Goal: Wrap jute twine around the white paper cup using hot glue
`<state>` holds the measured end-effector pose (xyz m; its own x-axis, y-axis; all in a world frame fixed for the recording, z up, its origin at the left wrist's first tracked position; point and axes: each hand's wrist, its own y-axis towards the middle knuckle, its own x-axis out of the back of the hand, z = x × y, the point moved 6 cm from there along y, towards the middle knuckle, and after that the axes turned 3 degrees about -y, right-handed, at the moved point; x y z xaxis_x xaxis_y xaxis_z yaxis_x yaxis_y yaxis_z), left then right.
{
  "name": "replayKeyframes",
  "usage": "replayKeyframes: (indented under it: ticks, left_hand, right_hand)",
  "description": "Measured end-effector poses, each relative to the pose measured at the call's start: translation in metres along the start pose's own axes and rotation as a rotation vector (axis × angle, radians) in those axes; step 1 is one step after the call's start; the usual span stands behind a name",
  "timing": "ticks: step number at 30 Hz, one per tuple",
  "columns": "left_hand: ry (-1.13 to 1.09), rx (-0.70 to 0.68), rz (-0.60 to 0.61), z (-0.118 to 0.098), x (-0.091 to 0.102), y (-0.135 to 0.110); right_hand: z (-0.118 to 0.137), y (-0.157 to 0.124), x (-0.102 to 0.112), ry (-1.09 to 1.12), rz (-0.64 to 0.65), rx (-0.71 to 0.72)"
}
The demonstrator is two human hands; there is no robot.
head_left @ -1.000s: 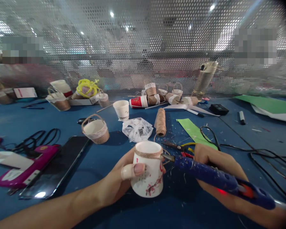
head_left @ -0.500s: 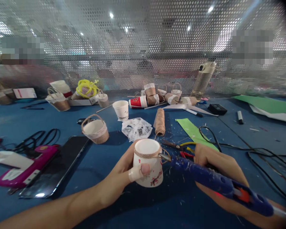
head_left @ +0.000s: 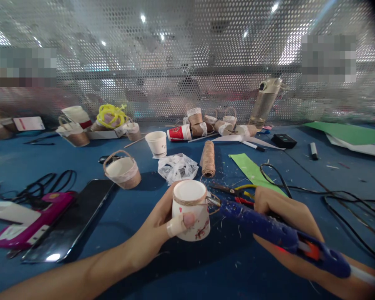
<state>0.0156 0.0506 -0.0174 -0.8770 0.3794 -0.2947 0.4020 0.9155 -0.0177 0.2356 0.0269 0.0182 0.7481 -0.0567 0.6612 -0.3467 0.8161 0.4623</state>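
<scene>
My left hand was wrapped around a white paper cup with twine at its rim, held just above the near middle of the blue tabletop, its thumb pressed on the cup's front. My right hand was closed around a blue glue gun, whose nozzle touched the twine on the cup's right side. Just beyond lay a twine spool, crumpled plastic and, further left, a small basket cup.

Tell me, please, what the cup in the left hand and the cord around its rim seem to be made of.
The cup looks like matte white paper with a red print low on its wall. The cord looks like rough tan jute twine, fibrous like the spool behind.
</scene>
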Motion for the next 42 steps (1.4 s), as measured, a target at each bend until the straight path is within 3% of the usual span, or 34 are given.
replayKeyframes:
  ticks: [4, 10, 16, 24, 29, 35, 42]
  left_hand:
    - [0.038, 0.023, -0.026, -0.002, -0.002, -0.001]
    - [0.073, 0.023, 0.032, 0.001, -0.002, 0.0]
    - [0.055, 0.018, -0.053, 0.001, 0.003, 0.001]
    - [0.052, -0.002, -0.053, 0.0, 0.0, 0.0]
    - [0.076, 0.02, 0.0, -0.001, -0.004, 0.001]
    - [-0.006, 0.033, -0.021, 0.004, 0.001, 0.001]
    - [-0.025, 0.085, 0.086, 0.01, 0.002, 0.002]
  right_hand:
    - [0.003, 0.001, -0.002, -0.037, -0.008, 0.024]
    - [0.006, 0.0, -0.003, -0.049, -0.012, 0.042]
    - [0.002, 0.0, -0.002, -0.054, -0.023, -0.018]
    - [0.002, 0.0, -0.002, -0.053, -0.021, -0.015]
    - [0.007, -0.002, -0.003, -0.077, -0.015, 0.042]
    - [0.004, 0.001, -0.003, -0.022, -0.015, -0.02]
    - [0.005, 0.0, -0.005, 0.014, 0.028, -0.038]
